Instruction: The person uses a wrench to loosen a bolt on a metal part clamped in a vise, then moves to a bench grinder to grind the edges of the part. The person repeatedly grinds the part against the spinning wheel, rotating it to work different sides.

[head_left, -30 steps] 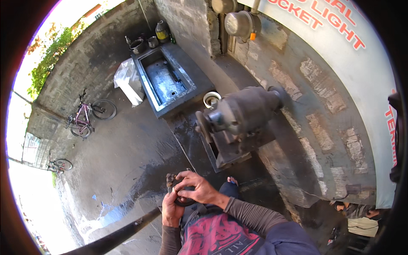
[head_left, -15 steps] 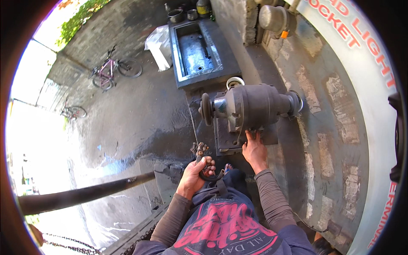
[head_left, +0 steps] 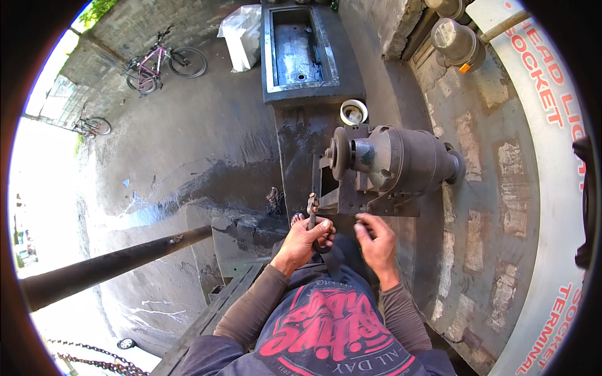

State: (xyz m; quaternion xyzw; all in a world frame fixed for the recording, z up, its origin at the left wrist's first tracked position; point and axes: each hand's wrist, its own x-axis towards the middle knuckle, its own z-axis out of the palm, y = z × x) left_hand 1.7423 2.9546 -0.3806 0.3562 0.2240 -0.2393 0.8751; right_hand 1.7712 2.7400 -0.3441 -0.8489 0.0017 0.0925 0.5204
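My left hand (head_left: 304, 244) is closed round a dark metal part (head_left: 312, 203). A knobby, brownish end of it sticks up past my thumb, and a dark curved piece shows below my fingers. Just to the right, my right hand (head_left: 377, 245) hangs in the air with its fingers loosely bent and the thumb apart from the forefinger; nothing shows in it. Beyond both hands stands a grey bench grinder motor (head_left: 411, 160) on a metal stand, with a round wheel (head_left: 339, 153) on its left end. Neither hand touches the machine.
Behind the motor sits a white round tub (head_left: 353, 113), near a dark stone basin (head_left: 271, 66). A white sack (head_left: 241, 41) leans beside the basin. On the left, a thick dark pole (head_left: 119, 266) reaches inward. A patchy wall (head_left: 476, 188) runs along the right.
My right hand has left the motor's base and come back toward my body. My left hand has shifted right and turned the metal part more upright. The view has shifted too.
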